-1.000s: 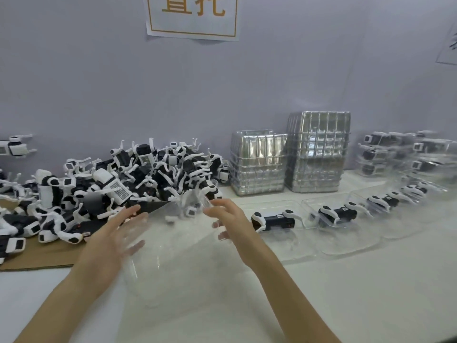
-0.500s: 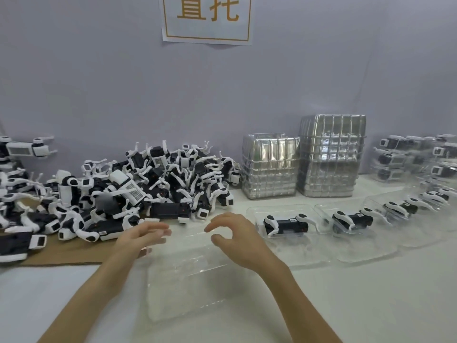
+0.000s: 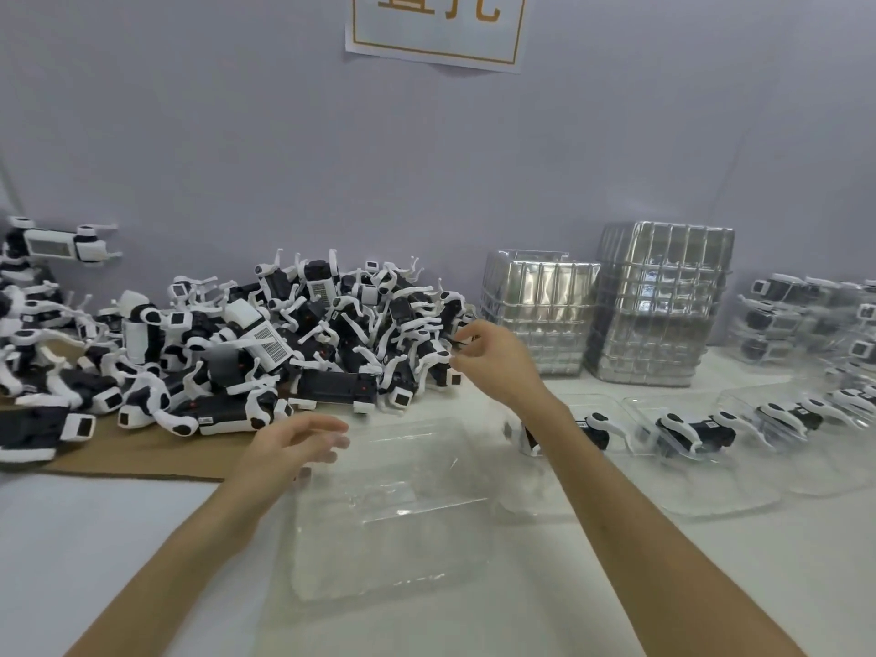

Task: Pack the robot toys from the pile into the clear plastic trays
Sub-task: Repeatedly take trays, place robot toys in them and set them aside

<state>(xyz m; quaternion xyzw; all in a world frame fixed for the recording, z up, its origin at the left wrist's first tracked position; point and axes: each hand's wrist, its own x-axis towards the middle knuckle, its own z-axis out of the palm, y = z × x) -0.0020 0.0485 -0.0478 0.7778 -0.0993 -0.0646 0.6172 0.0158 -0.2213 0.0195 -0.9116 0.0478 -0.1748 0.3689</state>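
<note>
Head: trays (image 3: 711,493) hold robot toys (image 3: 697,431).

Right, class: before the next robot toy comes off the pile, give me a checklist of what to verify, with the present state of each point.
1. The empty clear tray lies flat on the table in front of the person: ok.
2. Its cavity holds no toy: ok.
3. The left hand is open at the tray's far left corner and holds nothing: ok.
4. The right hand has reached the right edge of the pile: ok.
5. The right hand has a firm hold on one toy: cannot tell. Its fingers are curled, but the picture is blurred there.
6. The neighbouring tray on the right is already filled, so it needs no toy: ok.
</note>
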